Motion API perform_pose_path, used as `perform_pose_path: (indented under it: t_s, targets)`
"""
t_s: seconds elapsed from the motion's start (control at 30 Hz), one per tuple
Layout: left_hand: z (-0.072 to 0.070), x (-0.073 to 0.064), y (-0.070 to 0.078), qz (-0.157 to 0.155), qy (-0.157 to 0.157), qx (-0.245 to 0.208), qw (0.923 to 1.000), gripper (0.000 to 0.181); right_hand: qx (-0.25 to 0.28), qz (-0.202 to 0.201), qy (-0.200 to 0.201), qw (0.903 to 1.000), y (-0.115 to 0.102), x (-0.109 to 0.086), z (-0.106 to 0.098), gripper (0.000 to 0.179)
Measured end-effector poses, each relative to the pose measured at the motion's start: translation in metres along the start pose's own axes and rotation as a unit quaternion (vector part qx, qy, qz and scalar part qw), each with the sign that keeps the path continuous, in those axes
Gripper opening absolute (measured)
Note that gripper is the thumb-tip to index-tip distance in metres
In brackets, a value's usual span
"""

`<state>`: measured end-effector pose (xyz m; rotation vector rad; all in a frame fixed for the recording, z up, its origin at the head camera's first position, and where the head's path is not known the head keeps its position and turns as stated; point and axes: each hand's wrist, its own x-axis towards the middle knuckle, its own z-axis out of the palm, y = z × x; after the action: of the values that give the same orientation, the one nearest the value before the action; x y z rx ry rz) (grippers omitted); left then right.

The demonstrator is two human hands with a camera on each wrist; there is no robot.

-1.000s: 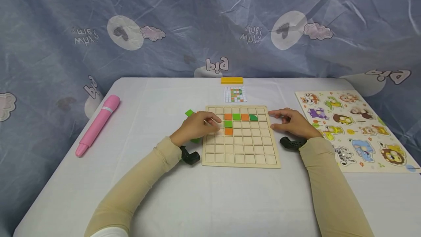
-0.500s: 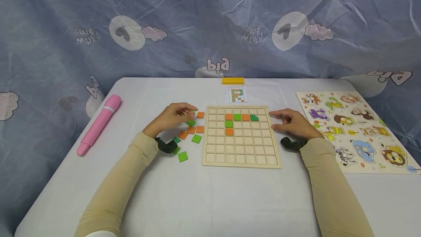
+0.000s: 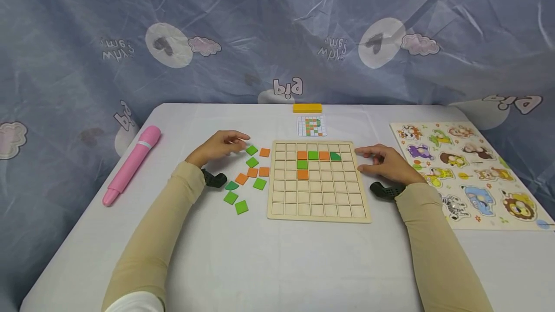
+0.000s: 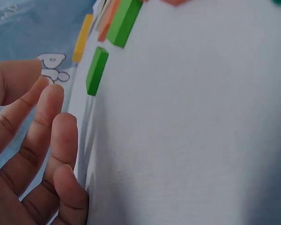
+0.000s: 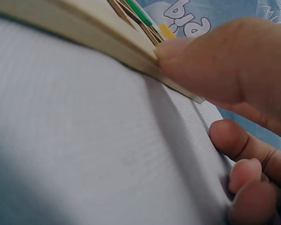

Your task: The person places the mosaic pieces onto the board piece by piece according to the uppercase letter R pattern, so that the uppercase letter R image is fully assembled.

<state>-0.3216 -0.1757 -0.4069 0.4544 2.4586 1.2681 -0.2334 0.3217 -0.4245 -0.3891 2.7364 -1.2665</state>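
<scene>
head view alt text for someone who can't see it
A person's right hand touches a wooden grid board holding six tiles; the left hand is near loose green and orange tiles. Beyond lies a patterned card, with an animal puzzle at right.

Long tan sleeves (image 3: 153,235) (white fabric (image 3: 136,302) edges the left one) meet black, curved wrist devices (image 3: 214,178).

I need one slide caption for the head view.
Left hand near loose tiles, right hand at the edge of a partly filled grid board.
</scene>
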Motion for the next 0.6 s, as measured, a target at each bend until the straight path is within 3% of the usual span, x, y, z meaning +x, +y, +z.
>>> perform_pose_path:
  t_s: [0.17,0.3,0.6]
  targets:
    - [-0.001,0.006,0.000,0.014,-0.012,0.016,0.9997,0.040,0.001,0.005,0.001,1.0000,-0.001,0.000,0.000,0.053]
    - [0.000,0.010,0.002,0.035,-0.025,0.062,0.9971,0.041,-0.001,0.009,0.001,1.0000,-0.001,0.000,0.000,0.054]
    - [0.003,0.015,0.005,0.030,-0.042,0.122,0.9913,0.041,-0.003,0.015,-0.001,0.9999,-0.001,0.001,0.001,0.054]
